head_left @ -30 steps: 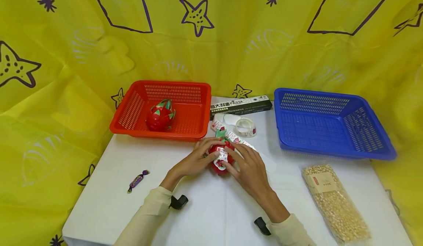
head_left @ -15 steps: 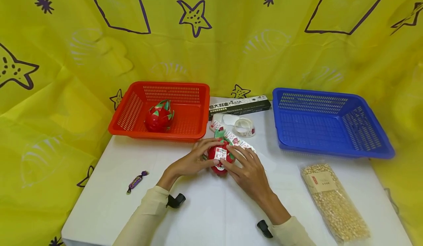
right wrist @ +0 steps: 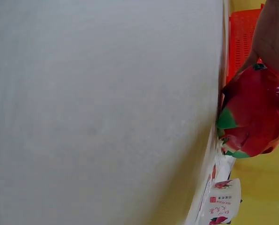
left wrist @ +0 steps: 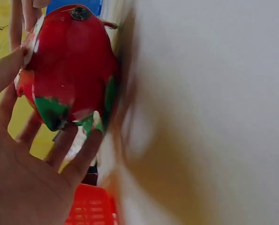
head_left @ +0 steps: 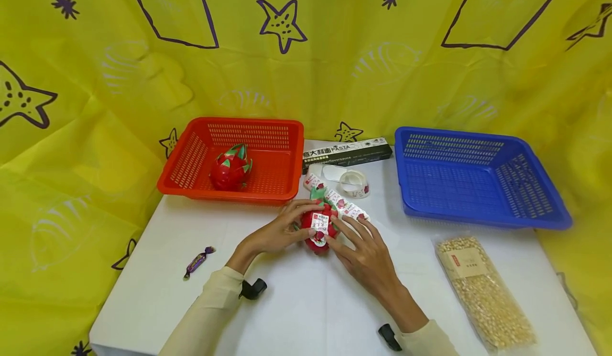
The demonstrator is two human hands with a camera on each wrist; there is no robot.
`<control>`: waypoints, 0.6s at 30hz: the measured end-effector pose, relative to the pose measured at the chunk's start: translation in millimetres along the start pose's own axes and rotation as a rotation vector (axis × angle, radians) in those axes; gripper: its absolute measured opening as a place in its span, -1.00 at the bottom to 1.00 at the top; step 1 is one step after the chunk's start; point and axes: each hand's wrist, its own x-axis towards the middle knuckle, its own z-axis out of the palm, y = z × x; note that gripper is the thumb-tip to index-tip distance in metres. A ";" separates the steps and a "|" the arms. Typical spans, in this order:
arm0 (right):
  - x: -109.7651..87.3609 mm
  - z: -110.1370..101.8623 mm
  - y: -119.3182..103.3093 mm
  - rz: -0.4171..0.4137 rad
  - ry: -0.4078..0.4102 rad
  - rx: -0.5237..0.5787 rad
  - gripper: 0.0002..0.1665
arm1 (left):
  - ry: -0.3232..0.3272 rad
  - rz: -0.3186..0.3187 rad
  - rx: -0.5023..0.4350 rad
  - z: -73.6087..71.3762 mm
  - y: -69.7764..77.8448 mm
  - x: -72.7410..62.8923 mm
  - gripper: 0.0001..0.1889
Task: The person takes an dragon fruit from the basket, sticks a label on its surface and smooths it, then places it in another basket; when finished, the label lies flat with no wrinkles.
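A red dragon fruit (head_left: 317,247) with green-tipped scales sits on the white table in the middle of the head view. Its top carries a white sticker (head_left: 320,222) with print and a small fruit picture. From the left, my left hand (head_left: 279,232) holds the fruit, its thumb at the sticker's edge; the left wrist view shows several fingers curled under the fruit (left wrist: 71,65). On the other side, my right hand (head_left: 367,254) has its fingertips right at the fruit and the sticker's lower right edge. A strip of stickers (head_left: 351,210) lies just behind, leading to a sticker roll (head_left: 355,184).
A red basket (head_left: 282,195) at the back left contains another dragon fruit (head_left: 230,171). At the back right stands a blue basket (head_left: 478,218). A pasta box (head_left: 354,155) lies between them. A purple-wrapped candy (head_left: 198,263) lies left, a bag of corn kernels (head_left: 490,297) right.
The right hand has drawn slightly right and down, its fingers off the top of the sticker. The left hand still holds the dragon fruit in the same place.
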 end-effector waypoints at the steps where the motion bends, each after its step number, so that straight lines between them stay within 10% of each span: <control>1: 1.9 -0.5 0.1 0.012 0.003 0.003 -0.53 | 0.005 -0.011 -0.004 0.3 1.5 1.1 -0.38; 18: 32.1 -3.7 -0.7 0.118 -0.051 -0.071 -0.63 | 0.252 -0.165 0.053 26.8 27.4 14.5 -0.73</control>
